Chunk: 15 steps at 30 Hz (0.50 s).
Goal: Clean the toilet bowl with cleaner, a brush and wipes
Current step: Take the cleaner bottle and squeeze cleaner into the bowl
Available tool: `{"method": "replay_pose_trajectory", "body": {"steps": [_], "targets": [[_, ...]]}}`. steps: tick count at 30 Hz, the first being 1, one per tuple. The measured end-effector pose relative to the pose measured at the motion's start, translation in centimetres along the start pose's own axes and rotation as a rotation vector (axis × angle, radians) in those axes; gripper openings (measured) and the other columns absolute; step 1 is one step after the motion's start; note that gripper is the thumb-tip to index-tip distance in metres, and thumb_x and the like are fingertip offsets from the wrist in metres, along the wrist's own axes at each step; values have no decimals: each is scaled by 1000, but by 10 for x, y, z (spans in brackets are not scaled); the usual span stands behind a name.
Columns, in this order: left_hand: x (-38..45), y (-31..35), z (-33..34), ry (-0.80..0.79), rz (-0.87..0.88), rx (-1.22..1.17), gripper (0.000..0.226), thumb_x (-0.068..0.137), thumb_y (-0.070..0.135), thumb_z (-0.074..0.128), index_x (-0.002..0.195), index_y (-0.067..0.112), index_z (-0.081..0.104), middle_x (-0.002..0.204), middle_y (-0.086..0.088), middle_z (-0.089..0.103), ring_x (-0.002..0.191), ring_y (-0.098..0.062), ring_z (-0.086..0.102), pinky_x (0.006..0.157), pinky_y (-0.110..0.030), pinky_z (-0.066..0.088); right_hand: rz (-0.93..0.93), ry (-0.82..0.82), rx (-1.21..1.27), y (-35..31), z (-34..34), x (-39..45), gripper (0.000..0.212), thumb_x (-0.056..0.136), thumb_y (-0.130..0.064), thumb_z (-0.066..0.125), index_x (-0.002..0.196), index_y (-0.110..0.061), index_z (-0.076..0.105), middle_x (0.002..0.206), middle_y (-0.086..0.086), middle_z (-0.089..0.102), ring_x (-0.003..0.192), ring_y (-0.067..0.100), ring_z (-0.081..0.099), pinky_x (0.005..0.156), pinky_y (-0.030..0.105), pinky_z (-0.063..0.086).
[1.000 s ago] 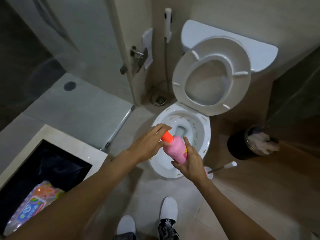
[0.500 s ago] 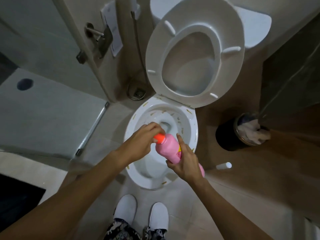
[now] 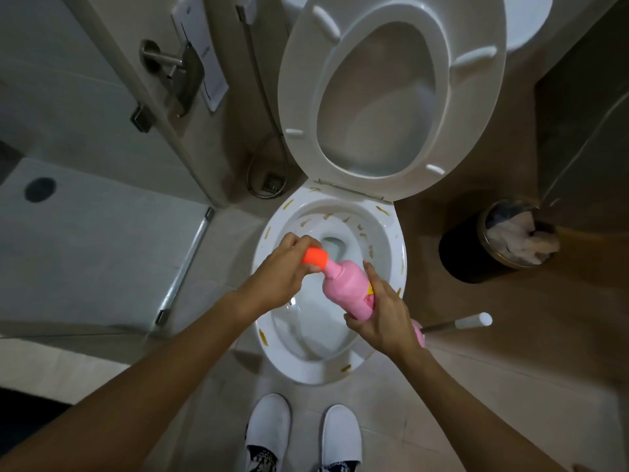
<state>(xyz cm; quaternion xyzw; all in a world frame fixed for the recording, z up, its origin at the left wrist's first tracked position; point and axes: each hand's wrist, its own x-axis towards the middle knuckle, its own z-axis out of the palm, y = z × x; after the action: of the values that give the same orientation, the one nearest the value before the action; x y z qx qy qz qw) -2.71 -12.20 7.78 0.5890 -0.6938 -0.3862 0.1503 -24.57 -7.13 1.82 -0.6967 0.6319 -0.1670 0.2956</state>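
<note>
A pink cleaner bottle [image 3: 343, 287] is held tilted over the front half of the toilet bowl [image 3: 398, 257], its long axis running from lower right up to upper left. Its body is gripped by the right hand [image 3: 381, 318], while the orange cap [image 3: 315, 259] at the far end is pinched by the fingers of the left hand [image 3: 282, 274], the nearer hand to the cap. Yellowish streaks are seen around the bowl's rim. A brush handle [image 3: 456, 323] lies just beyond the right hand, partly hidden. Farther off, the seat [image 3: 296, 80] is raised and a waste bin [image 3: 456, 253] stands to the right.
</note>
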Motion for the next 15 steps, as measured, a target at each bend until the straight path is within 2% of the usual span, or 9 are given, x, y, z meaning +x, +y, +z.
{"method": "replay_pose_trajectory", "body": {"steps": [2,5,8,10,13,15], "targets": [[0,-10,1,47,-65,-19,36,90,20,63,124,18,53,114,-4,47,95,-19,51,84,-27,41,22,9,6,2,-1,2,96,69,-26,79,149,-14,28,125,12,60,104,30,61,85,36,51],[-5,-32,15,50,-140,-64,37,83,16,71,118,17,58,111,-4,53,95,-21,55,87,-32,46,55,3,-9,5,0,11,97,70,-26,79,150,-13,26,125,14,59,104,32,60,85,40,52],[-11,-56,36,44,-241,-130,38,75,7,76,108,18,61,109,-5,58,94,-24,59,85,-39,52,104,-26,-46,9,8,27,100,69,-35,77,151,-17,22,120,12,60,99,30,60,81,39,53],[-14,-70,48,42,-286,-153,39,72,-2,75,104,17,61,108,-5,58,93,-26,60,82,-41,54,134,-48,-58,12,15,39,101,67,-44,73,150,-23,19,120,8,60,100,28,60,82,44,54],[-13,-87,62,49,-319,-173,42,71,-8,72,100,20,61,109,-3,59,96,-25,60,82,-38,55,172,-93,-92,14,27,59,102,67,-44,74,149,-24,18,123,8,57,104,31,58,86,48,52],[-11,-95,68,67,-333,-143,40,72,-3,74,102,20,61,109,0,62,96,-20,59,84,-34,52,186,-115,-127,16,35,71,101,69,-42,77,149,-23,19,120,10,56,102,31,58,86,46,52]]}}
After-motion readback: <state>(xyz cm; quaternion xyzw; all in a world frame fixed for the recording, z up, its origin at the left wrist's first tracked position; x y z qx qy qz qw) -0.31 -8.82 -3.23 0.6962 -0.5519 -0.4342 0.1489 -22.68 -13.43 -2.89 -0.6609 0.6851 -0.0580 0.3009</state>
